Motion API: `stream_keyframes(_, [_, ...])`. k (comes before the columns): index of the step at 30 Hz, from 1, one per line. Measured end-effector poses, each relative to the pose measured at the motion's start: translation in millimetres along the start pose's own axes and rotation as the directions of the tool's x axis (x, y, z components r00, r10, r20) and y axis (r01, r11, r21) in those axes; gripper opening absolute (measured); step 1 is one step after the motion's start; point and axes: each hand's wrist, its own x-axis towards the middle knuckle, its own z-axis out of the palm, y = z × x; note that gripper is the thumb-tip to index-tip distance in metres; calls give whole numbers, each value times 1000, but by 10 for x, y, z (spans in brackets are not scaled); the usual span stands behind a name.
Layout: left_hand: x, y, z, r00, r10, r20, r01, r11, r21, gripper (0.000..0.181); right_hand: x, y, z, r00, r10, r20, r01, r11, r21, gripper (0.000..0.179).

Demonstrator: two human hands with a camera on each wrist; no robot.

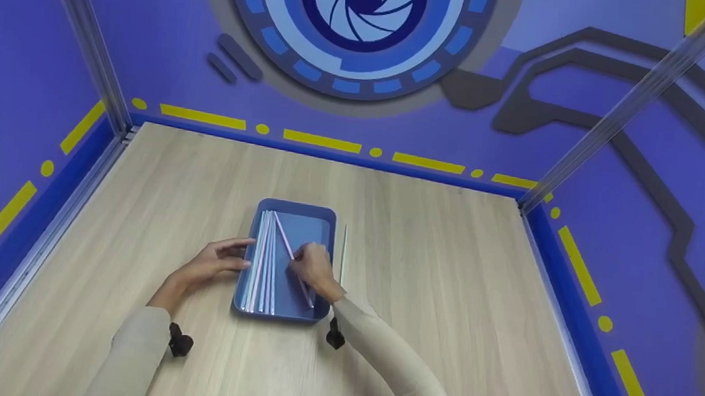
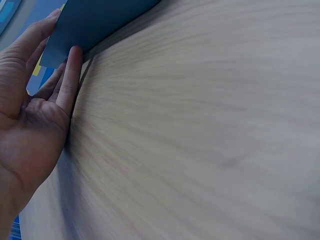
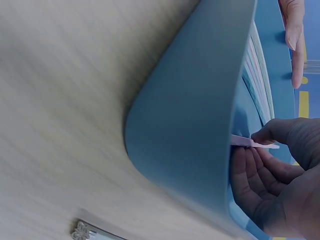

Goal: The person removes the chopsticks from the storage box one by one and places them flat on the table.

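Note:
A blue rectangular tray (image 1: 304, 208) stands on the wooden table. Along its left side lie several long, thin, pale pink and whitish sticks (image 1: 264, 260), side by side. My right hand (image 1: 314, 267) reaches over the tray's right part and pinches one pink stick (image 1: 284, 237) between thumb and fingers; this stick slants across the tray floor. In the right wrist view the pinched stick (image 3: 242, 141) shows just past the tray wall (image 3: 185, 115). My left hand (image 1: 222, 258) has its fingers extended against the tray's left wall, its fingertips (image 2: 75, 54) right at the outside.
One more slender stick (image 1: 344, 248) lies on the table just right of the tray; the right wrist view shows a flower-shaped end (image 3: 81, 231) there. Blue and purple panels with metal posts (image 1: 637, 98) enclose the wooden table (image 1: 446, 281) at the back and sides.

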Motion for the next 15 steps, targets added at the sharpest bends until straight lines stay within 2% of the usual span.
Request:
stream_keyframes(11, [5,-8,-5,1000,-9,-4,9,1000,-6,67,-25,27,-49,999,28,43,-31,997,66,11])
stream_keyframes(15, [4,-4,-4,1000,-10,-1,10,1000,-4,67,-38,17,-98,999,10,43,-14,994,108,10])
